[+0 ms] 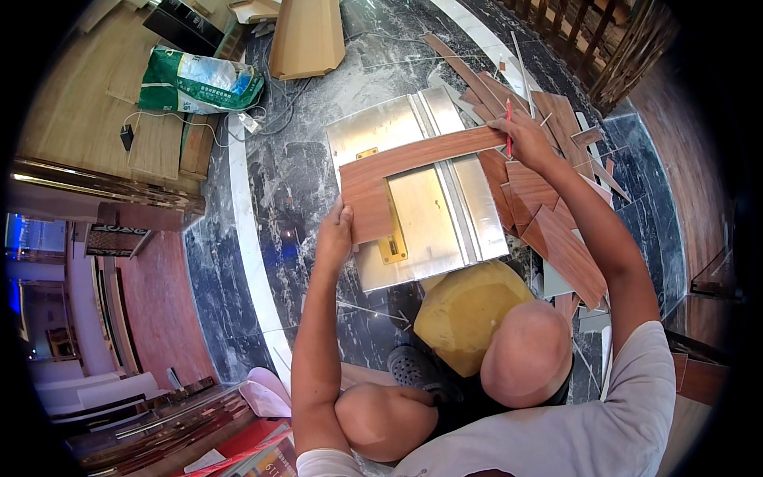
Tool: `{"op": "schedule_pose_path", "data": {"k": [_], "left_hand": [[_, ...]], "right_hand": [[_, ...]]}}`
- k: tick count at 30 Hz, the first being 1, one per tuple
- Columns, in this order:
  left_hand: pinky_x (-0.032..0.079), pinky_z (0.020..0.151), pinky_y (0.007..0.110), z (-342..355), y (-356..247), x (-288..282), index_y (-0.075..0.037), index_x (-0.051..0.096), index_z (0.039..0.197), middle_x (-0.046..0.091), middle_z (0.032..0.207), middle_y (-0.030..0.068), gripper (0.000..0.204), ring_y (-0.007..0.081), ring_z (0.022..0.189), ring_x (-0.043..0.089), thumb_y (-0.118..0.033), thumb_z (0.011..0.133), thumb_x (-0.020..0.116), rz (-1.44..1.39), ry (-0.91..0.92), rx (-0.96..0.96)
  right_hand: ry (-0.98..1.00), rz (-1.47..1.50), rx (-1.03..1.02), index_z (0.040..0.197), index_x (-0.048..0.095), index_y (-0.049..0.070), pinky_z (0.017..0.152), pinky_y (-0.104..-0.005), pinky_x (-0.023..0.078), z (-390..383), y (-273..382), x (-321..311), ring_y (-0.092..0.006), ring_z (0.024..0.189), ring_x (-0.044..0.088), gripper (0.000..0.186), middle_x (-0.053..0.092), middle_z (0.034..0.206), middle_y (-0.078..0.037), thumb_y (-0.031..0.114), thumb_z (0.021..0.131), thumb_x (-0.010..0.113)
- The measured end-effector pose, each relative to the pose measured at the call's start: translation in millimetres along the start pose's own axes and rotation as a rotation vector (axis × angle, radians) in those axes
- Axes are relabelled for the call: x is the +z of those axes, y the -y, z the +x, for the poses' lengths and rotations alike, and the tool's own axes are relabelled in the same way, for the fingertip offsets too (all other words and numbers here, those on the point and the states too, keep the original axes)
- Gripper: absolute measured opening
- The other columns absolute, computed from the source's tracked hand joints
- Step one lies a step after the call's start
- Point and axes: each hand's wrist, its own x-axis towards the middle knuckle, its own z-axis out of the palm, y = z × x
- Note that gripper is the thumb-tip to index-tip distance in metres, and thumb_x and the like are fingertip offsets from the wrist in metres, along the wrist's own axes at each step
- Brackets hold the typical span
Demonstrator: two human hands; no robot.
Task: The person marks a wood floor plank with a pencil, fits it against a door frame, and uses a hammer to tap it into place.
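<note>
The left hand (335, 230) grips the wide end of an L-shaped wood-grain plank (367, 199), the right hand (526, 141) its narrow end and a red pencil (509, 127), over the metal table (433, 230) between them. Twisting could crack the inner corner.

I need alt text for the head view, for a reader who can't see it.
A person's left hand and right hand hold an L-shaped brown board over a metal platform, with a red pencil also in the right hand. Brown offcuts lie piled to the right on a dark floor; a green bag sits at upper left.
</note>
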Motion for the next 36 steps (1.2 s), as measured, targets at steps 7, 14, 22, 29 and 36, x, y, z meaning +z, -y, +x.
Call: {"op": "schedule_pose_path", "data": {"k": [7,14,22,29,36], "left_hand": [[0.053,0.069,0.033,-5,-23,-2,-0.004,0.053,0.149,0.073,0.103,0.0134,0.043,0.018,0.077,0.066,-0.023,0.11,0.047,0.032,0.041,-0.122],[0.053,0.091,0.04,-2,-4,1,-0.004,0.051,0.15,0.072,0.118,0.0252,0.045,0.0314,0.103,0.071,-0.024,0.11,0.047,0.063,0.034,-0.107],[0.05,0.058,0.034,0,-5,0,-0.006,0.052,0.151,0.069,0.088,0.0117,0.045,0.0158,0.064,0.062,-0.024,0.11,0.046,0.021,0.031,-0.116],[0.047,0.05,0.03,-10,-52,-14,-0.005,0.051,0.152,0.066,0.085,0.0029,0.045,0.0097,0.057,0.055,-0.022,0.11,0.048,-0.139,0.079,-0.245],[0.054,0.093,0.031,-55,-115,-26,0.001,0.044,0.152,0.069,0.126,0.0134,0.053,0.0152,0.109,0.068,-0.012,0.103,0.059,-0.389,-0.054,0.038]], "right_hand": [[0.048,-0.004,0.029,0.118,0.071,0.007,0.092,-0.0435,0.053,0,-1,-4,-0.0354,0.106,0.067,0.039,0.071,0.113,-0.014,-0.004,0.081,0.07],[0.052,-0.021,0.036,0.118,0.071,0.006,0.091,-0.0434,0.054,1,4,-6,-0.0351,0.106,0.067,0.038,0.071,0.113,-0.014,-0.003,0.082,0.07],[0.002,-0.006,-0.003,0.117,0.071,0.012,0.086,-0.0443,0.051,2,-3,2,-0.0339,0.102,0.064,0.037,0.068,0.103,-0.012,-0.002,0.083,0.069],[0.07,-0.039,0.064,0.117,0.071,0.011,0.086,-0.0444,0.052,6,8,-15,-0.0344,0.104,0.065,0.037,0.069,0.107,-0.012,-0.002,0.082,0.069],[-0.315,-0.145,-0.06,0.13,0.065,0.013,0.097,-0.0451,0.05,0,58,-131,-0.0363,0.116,0.063,0.064,0.069,0.122,-0.012,-0.003,0.07,0.08]]}}
